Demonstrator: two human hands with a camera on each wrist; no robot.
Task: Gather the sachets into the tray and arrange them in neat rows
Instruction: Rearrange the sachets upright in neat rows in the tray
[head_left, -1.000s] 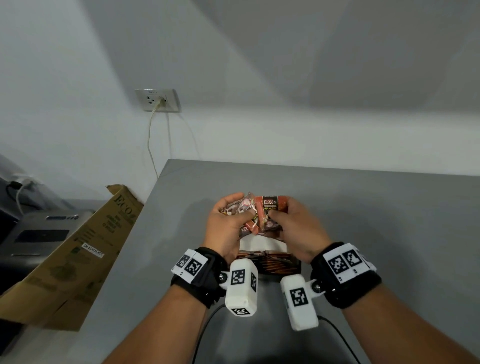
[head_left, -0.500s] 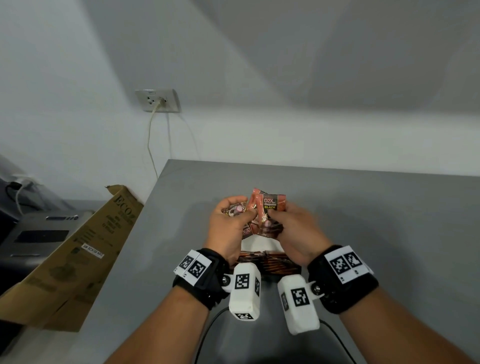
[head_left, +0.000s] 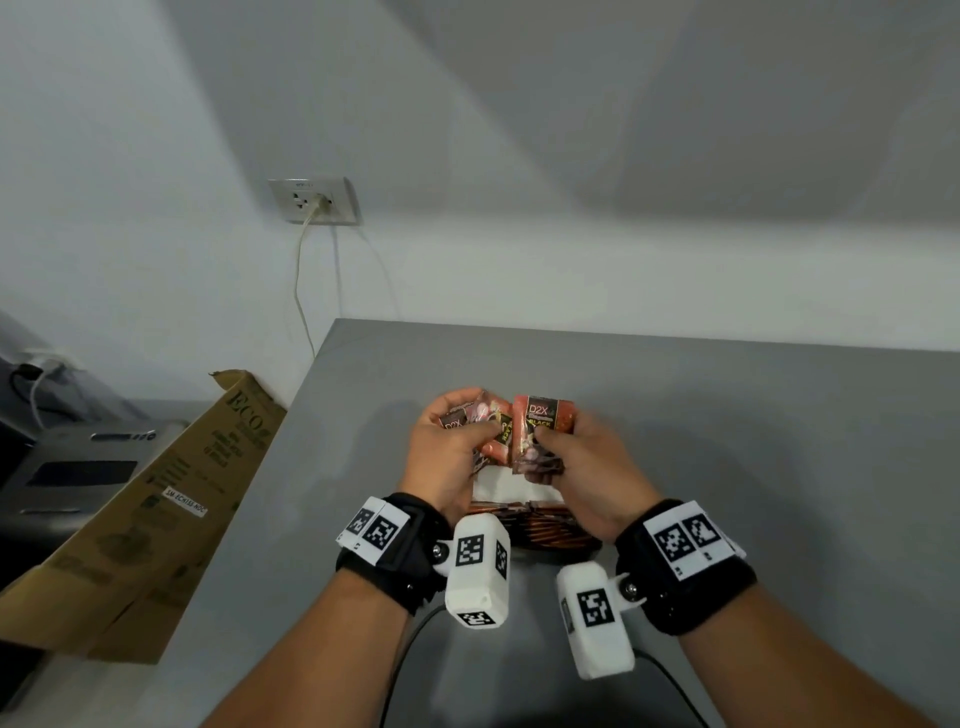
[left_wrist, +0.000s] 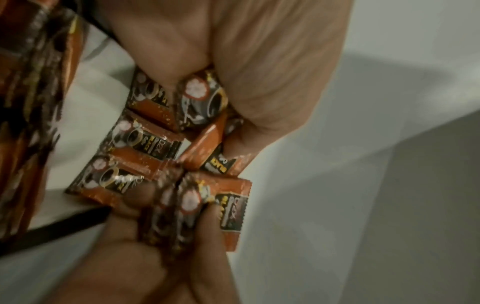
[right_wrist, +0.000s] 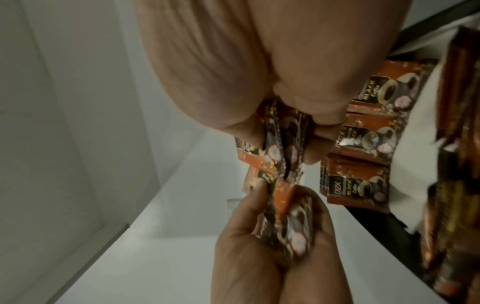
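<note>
Orange and black coffee sachets are split between my hands, just above a wicker tray (head_left: 546, 538) with a white lining. My left hand (head_left: 470, 418) grips a loose bundle of sachets (head_left: 485, 415), which the left wrist view shows fanned (left_wrist: 201, 102). My right hand (head_left: 561, 436) pinches a squared stack of sachets (head_left: 540, 423) upright, edge-on in the right wrist view (right_wrist: 283, 133). Three more sachets (right_wrist: 363, 144) lie in a row on the lining (left_wrist: 85, 115). The hands hide most of the tray.
The tray stands on a grey table (head_left: 753, 441) near its left edge. A cardboard box (head_left: 156, 519) leans left of the table, beside a grey machine (head_left: 62, 467). A wall socket (head_left: 314, 200) with a cable sits behind.
The right hand has drawn its stack slightly right, apart from the left hand's bundle. Both hands stay above the tray.
</note>
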